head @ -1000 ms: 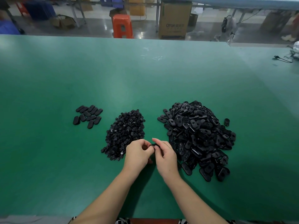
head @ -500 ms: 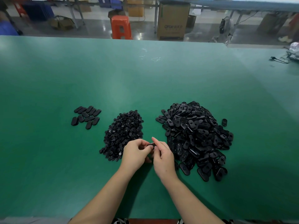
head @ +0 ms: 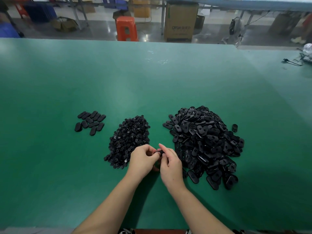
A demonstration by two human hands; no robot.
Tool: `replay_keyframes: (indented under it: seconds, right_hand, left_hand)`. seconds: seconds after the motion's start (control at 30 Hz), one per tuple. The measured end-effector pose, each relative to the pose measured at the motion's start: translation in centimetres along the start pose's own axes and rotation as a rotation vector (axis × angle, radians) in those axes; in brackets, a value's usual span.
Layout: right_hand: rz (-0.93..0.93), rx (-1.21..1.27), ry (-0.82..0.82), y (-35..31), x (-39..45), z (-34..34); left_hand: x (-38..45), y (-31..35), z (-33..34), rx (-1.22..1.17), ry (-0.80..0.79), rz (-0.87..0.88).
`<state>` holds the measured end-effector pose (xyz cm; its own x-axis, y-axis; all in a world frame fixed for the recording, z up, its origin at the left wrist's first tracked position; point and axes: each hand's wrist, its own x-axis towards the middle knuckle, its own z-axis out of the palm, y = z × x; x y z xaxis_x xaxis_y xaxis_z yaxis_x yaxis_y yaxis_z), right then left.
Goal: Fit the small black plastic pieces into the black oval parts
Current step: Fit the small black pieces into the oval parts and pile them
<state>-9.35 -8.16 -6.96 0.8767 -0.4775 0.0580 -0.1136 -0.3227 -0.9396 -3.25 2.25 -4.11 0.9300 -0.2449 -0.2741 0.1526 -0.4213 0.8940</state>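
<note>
A heap of small black plastic pieces point(head: 129, 141) lies on the green table, left of centre. To its right rises a larger heap of black oval parts point(head: 204, 144). Between the heaps my left hand point(head: 143, 159) and my right hand point(head: 170, 164) meet fingertip to fingertip, both pinching one black oval part point(head: 160, 152), which is mostly hidden by the fingers. Whether a small piece sits in it I cannot tell. A flat group of several oval parts point(head: 90, 122) lies apart at the left.
The green table point(head: 152, 81) stretches far ahead. One stray black part point(head: 234, 127) lies right of the big heap. Black cables point(head: 293, 62) rest at the far right edge. Beyond the table stand an orange stool point(head: 126, 28) and a cardboard box point(head: 181, 22).
Both hands have stayed between the heaps, working the same part; the fingers have shifted slightly. The heaps are unchanged.
</note>
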Motion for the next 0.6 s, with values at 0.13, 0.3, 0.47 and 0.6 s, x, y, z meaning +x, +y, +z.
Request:
replay_keyframes:
  seconds: [0.13,0.3,0.47,0.6]
  right_hand:
    - [0.032,0.034,0.002,-0.2,-0.1,0.1]
    - [0.112,0.15,-0.002,-0.2,-0.2,0.2]
    - [0.133,0.165,-0.017,-0.3,-0.2,0.4]
    - [0.139,0.142,-0.026,-0.4,-0.3,0.5]
  left_hand:
    - [0.1,0.4,-0.3,0.268,0.013,0.16]
    - [0.4,1.1,-2.1,0.353,0.173,0.345]
    - [3.2,-0.6,-10.0,0.238,0.517,0.217]
    - [5.1,-4.5,-15.9,0.247,0.679,-0.032]
